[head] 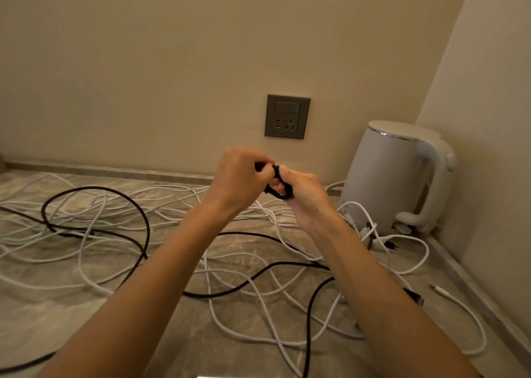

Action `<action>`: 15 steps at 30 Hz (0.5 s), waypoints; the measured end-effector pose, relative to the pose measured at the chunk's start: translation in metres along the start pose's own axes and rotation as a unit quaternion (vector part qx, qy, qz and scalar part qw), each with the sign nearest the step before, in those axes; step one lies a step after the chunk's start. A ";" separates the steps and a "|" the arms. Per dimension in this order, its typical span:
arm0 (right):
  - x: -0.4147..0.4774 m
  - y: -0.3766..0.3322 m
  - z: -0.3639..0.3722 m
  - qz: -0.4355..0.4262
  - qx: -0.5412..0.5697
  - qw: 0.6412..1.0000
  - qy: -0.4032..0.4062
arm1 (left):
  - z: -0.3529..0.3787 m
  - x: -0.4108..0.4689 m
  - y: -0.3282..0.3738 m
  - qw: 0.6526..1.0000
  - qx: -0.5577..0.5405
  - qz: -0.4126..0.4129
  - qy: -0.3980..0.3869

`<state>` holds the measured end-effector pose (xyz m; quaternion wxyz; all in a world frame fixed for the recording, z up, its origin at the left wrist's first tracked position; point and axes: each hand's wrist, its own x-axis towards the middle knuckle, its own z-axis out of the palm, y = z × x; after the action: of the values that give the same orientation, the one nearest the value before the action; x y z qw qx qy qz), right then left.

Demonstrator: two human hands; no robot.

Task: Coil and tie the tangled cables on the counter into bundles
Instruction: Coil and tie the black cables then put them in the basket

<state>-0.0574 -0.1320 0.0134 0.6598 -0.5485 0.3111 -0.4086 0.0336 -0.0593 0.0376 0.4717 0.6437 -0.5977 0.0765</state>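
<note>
Both hands are raised above the counter in front of the wall. My left hand pinches one end of a small black tie strap. My right hand grips the strap's loop, with fingers curled through it. Below them, several white cables lie tangled across the marble counter. A long black cable loops through them from the left and runs toward the front right. A white plug end lies loose at the right.
A white electric kettle stands in the back right corner, with white cable piled at its base. A grey wall socket sits above the counter's back edge. Walls close the back and right sides.
</note>
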 end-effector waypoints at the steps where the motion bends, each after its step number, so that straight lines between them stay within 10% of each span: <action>1: 0.000 0.001 0.001 -0.004 -0.001 1.000 0.006 | 0.001 -0.001 0.002 1.000 -0.015 -0.019 0.006; 15: 0.000 -0.002 0.000 -0.039 0.024 0.998 0.050 | 0.022 -0.007 0.002 0.929 -0.284 -0.237 0.009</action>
<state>-0.0582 -0.1321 0.0150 0.6400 -0.5231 0.3121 -0.4684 0.0197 -0.0695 0.0226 0.6444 0.6052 -0.4202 -0.2046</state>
